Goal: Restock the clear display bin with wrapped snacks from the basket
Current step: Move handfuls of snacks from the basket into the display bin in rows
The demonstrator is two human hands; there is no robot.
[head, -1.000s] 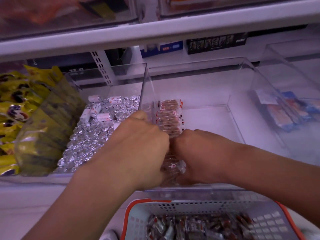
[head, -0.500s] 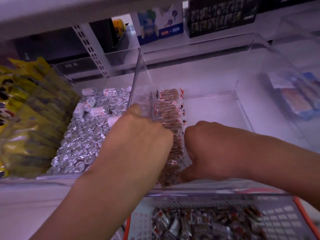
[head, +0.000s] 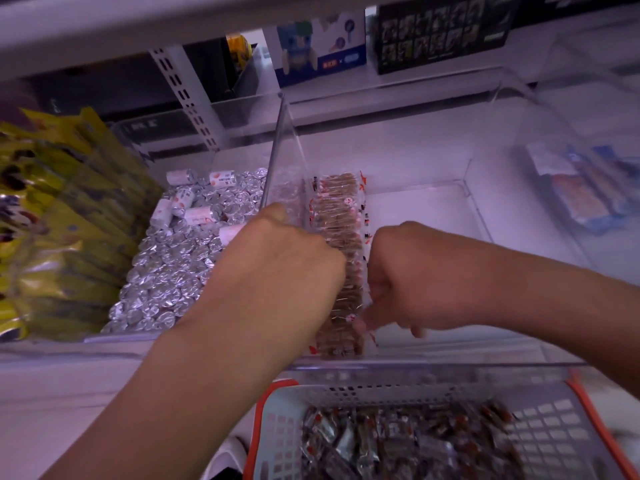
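Head view: both hands (head: 346, 271) at snack row (head: 341, 237)

- A white shelf (head: 52, 382) carries the goods, its front edge running along the near side.
- A second white shelf board (head: 138, 19) overhangs at the top.
- A perforated white upright (head: 187, 98) stands at the back left.
- Boxed toys (head: 322, 46) line the rear, under soft purplish light.

A single head-worn camera looks forward and steeply down, close over the clear display bin (head: 433, 209) and basket (head: 540, 420).
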